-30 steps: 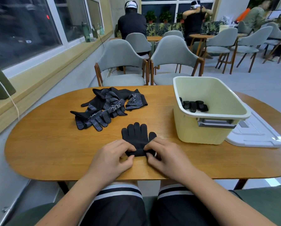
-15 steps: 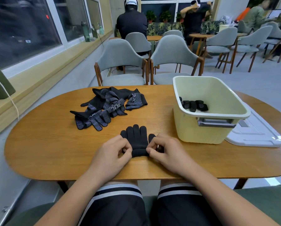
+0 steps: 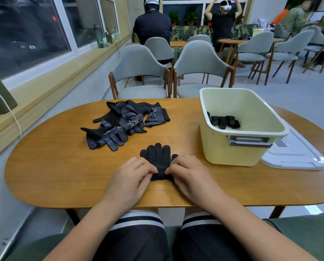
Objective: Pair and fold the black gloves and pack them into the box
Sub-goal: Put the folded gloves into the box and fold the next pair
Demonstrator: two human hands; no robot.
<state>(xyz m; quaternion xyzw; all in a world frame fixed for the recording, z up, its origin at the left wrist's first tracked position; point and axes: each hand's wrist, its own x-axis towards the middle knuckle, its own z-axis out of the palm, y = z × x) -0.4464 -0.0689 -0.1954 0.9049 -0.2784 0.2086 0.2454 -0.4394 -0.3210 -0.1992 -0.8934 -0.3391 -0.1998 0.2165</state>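
**A:** Step in hand?

**B:** Folding, by my reading. A plain black knit glove (image 3: 158, 157) lies flat on the oval wooden tabletop (image 3: 54, 166), fingers pointing away, close to the near edge. Single layer or stacked pair: cannot tell.

**A:** Grips?

**B:** Left hand (image 3: 131, 178) and right hand (image 3: 191, 176) both have a narrow grip. The fingertips pinch the cuff end from either side. The cuff looks slightly raised off the wood.

**A:** Rest of the job?

**B:** One folded black bundle (image 3: 223, 121) sits in the pale-yellow plastic box (image 3: 232, 155), to the right of the hands. A heap of black dotted gloves (image 3: 123, 123) lies beyond the hands to the left, well apart from the box. A flat white lid (image 3: 293, 157) is beside the box.

**A:** Next move?

**B:** Probably turn the cuff forward over the fingers, keeping both sides even so nothing slips. Then carry it right, over the box rim.
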